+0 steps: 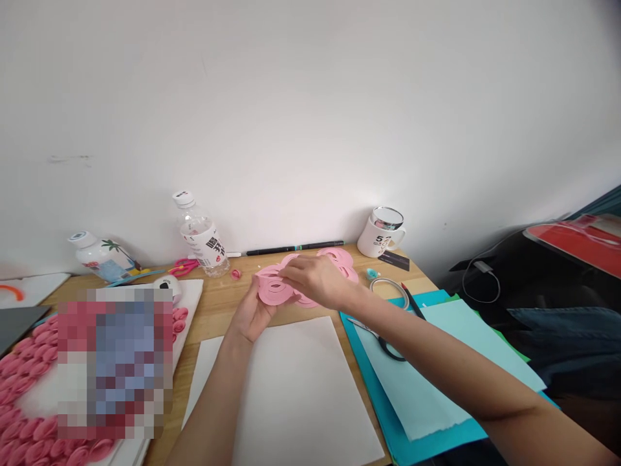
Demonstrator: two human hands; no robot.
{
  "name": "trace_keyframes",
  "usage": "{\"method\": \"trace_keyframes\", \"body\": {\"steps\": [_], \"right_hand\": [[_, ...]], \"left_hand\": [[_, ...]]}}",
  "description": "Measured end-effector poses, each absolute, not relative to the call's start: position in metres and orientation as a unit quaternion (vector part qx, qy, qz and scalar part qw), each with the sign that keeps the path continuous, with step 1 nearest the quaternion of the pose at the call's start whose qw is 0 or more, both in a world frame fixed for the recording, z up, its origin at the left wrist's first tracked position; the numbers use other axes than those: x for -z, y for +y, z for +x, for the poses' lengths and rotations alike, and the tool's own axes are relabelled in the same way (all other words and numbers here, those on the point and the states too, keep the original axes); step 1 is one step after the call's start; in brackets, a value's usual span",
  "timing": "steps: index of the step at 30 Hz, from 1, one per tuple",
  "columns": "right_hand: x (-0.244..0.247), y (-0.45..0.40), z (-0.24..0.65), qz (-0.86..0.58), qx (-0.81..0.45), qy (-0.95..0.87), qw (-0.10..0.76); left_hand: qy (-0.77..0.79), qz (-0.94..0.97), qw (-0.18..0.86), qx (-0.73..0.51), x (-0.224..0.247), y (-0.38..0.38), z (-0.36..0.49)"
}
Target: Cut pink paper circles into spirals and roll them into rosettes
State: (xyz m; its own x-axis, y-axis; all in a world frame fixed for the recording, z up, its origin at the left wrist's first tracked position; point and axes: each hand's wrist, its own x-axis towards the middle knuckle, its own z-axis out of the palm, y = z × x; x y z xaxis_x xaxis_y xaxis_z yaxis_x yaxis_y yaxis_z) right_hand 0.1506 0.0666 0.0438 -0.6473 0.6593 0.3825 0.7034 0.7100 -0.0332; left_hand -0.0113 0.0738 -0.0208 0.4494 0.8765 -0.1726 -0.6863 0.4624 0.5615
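Observation:
My left hand (255,310) grips the left edge of a pink paper cutout (275,296) with curved slits in it, held over the back of the table. My right hand (315,278) reaches across from the right, its fingers closed together at the top of the same cutout. The back of this hand hides part of the paper. More rounded pink paper shows beyond the right hand; I cannot tell whether it is the same piece. Below both hands lies a white sheet of paper (305,388).
At left are a pink paper-petal picture (29,369), a plastic water bottle (202,236), a white bottle (101,255) and pink scissors (185,266). At right are a mug (376,238), a tape roll (405,292), dark-handled scissors (388,349) and light blue paper (451,362).

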Motion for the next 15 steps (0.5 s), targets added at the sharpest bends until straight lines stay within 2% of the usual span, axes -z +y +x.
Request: {"method": "trace_keyframes", "body": {"steps": [4,9,12,15], "right_hand": [[-0.032,0.045,0.139,-0.361,0.093,-0.917,0.14],[-0.007,0.031,0.14,-0.321,0.073,-0.921,0.208],[-0.001,0.03,0.153,-0.375,-0.015,-0.889,0.262],[-0.02,0.016,0.159,-0.456,-0.183,-0.789,0.368]], "left_hand": [[0.244,0.183,0.828,-0.471,0.017,0.073,-0.011],[0.29,0.192,0.808,-0.476,0.015,0.071,-0.011],[0.349,0.207,0.751,-0.521,0.02,0.074,-0.011],[0.386,0.228,0.722,-0.527,0.023,0.075,-0.008]]}}
